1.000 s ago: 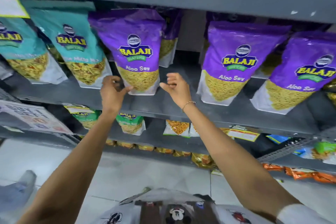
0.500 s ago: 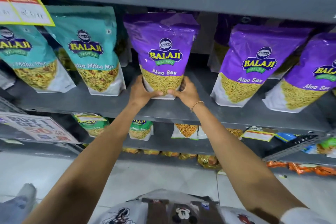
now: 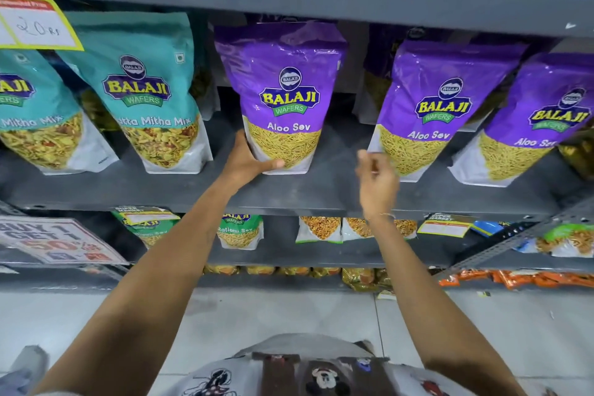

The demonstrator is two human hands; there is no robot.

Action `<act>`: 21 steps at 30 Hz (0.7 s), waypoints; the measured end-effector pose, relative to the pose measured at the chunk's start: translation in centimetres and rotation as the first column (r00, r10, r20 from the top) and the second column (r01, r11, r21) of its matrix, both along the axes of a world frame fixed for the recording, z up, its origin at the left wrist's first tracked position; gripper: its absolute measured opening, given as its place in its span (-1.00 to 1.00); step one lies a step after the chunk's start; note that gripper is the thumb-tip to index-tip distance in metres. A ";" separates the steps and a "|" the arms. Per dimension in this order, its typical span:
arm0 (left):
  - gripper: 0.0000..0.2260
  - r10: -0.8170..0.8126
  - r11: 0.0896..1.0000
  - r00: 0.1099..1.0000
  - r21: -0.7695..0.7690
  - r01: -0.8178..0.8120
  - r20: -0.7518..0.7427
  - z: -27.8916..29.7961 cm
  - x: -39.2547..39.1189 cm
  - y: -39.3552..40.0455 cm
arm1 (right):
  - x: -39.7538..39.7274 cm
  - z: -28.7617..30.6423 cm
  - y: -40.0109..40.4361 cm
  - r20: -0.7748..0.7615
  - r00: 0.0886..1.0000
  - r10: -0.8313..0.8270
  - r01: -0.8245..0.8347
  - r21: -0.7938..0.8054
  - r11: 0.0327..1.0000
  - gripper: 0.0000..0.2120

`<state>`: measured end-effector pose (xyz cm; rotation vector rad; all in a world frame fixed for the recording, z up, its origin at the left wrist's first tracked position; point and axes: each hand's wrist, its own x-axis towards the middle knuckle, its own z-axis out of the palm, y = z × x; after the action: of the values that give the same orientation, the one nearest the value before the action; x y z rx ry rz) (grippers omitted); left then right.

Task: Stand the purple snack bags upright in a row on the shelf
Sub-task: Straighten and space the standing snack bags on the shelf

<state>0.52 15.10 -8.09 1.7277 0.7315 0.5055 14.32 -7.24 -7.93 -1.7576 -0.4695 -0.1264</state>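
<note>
Three purple Aloo Sev bags stand on the grey shelf (image 3: 305,193). The left purple bag (image 3: 283,96) stands upright, and my left hand (image 3: 247,161) grips its bottom left corner. The middle purple bag (image 3: 440,106) leans to the right, and the right purple bag (image 3: 540,125) leans the same way at the frame edge. My right hand (image 3: 377,180) hovers blurred in the gap between the left and middle bags, fingers loosely curled, holding nothing. More purple bags show dimly behind the front row.
Two teal Mitha Mix bags (image 3: 144,90) stand left of the purple ones. A yellow price tag (image 3: 35,19) hangs at the upper left. Lower shelves hold green and other snack packs (image 3: 239,231), and a promo sign (image 3: 61,241) sits at the left.
My right hand has let go of the left purple bag and moved right toward the middle bag. My left hand still holds the left bag, which now stands straighter.
</note>
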 end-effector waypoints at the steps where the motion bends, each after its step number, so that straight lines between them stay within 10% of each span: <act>1: -0.07 -0.011 1.000 1.000 -0.005 0.011 0.016 0.1 0.1 0.0 | 0.6 -0.1 -1.8 0.022 0.987 -0.158 0.155 0.096 0.983 -0.77; 4: -0.13 -0.024 1.000 0.998 -0.014 0.025 0.055 0.3 0.5 -0.2 | 4.5 0.0 -5.8 -0.080 0.951 -0.298 0.309 0.216 0.926 -0.64; 10: -0.16 -0.070 0.997 0.995 -0.008 0.071 0.070 0.3 0.5 0.4 | 11.5 0.5 -8.4 -0.349 0.906 0.239 -0.260 -0.013 0.966 -0.09; 21: -0.13 -0.097 0.995 0.994 0.013 0.097 0.052 0.5 0.5 0.6 | 13.0 1.5 -8.1 -0.456 0.779 0.431 -0.436 0.101 0.894 -0.38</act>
<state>1.00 15.75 -7.57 1.7434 0.6053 0.4870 27.30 -15.32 -6.42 -1.5722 -0.5026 0.6247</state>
